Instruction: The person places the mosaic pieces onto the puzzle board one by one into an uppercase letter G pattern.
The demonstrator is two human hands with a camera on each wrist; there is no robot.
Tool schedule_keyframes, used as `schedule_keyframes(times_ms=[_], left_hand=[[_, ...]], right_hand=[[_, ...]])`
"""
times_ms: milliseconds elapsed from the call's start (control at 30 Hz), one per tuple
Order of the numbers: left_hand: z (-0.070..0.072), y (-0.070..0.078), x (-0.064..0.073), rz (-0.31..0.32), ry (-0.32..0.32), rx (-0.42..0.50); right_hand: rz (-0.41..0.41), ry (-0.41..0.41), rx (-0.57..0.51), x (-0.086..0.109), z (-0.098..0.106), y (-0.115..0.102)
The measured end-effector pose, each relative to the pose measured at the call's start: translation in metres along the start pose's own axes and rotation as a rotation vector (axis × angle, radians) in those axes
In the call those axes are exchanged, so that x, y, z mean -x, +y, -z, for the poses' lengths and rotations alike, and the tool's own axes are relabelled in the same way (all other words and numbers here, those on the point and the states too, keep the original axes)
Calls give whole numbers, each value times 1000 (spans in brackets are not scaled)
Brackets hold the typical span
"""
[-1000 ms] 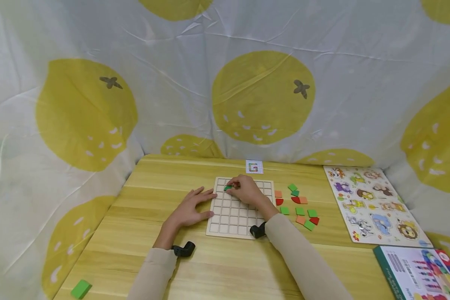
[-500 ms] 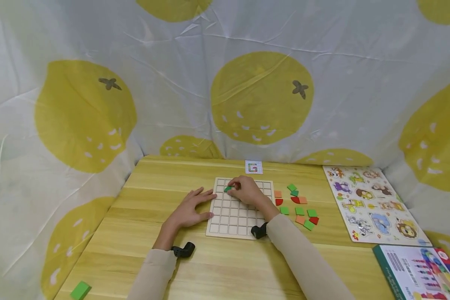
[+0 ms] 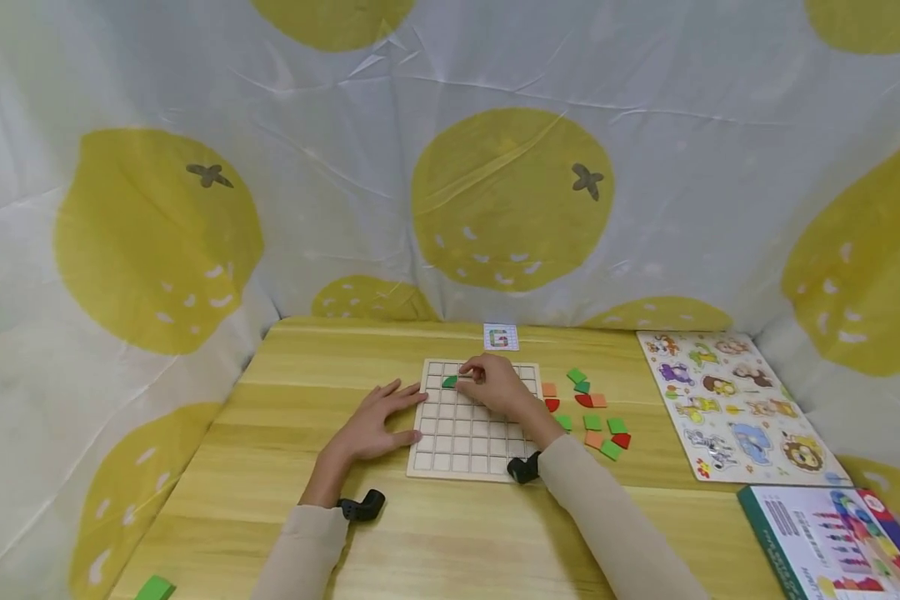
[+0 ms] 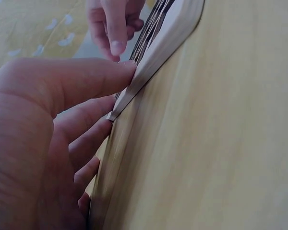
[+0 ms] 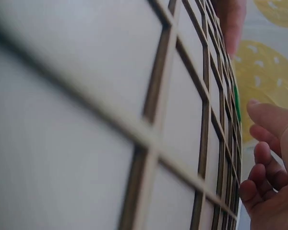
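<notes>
The green piece (image 3: 449, 382) lies on the board (image 3: 452, 447) near its far left corner. It looks light, hard and thin, so pinching its edges should work best. The right hand (image 3: 495, 388) is just beside it, maybe touching, thumb and finger a little apart, holding nothing. The left hand (image 3: 367, 426) is spread, touching the board's left edge. The right hand hides part of the board.

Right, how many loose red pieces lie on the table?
3, in the head view: the leftmost red piece beside the grid board; the middle red piece just left of an orange square; the rightmost red piece just below a green square. The right sleeve may hide others.
</notes>
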State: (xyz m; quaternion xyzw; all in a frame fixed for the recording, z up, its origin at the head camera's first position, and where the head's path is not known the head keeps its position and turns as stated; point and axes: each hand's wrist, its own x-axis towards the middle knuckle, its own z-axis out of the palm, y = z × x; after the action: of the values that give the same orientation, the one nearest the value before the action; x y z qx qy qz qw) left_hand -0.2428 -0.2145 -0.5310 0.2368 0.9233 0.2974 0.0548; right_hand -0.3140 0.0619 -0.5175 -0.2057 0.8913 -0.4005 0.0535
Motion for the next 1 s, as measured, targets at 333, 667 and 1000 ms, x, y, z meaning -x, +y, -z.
schedule_keyframes(times_ms=[333,667,1000], left_hand=[[2,0,1,-25,13,-10],[4,3,2,-24,0,-1],[3,3,1,-43,7,-13]], right_hand=[[-45,75,2,28,37,14],[-75,132,39,61,72,39],[-108,212,56,78,97,71]])
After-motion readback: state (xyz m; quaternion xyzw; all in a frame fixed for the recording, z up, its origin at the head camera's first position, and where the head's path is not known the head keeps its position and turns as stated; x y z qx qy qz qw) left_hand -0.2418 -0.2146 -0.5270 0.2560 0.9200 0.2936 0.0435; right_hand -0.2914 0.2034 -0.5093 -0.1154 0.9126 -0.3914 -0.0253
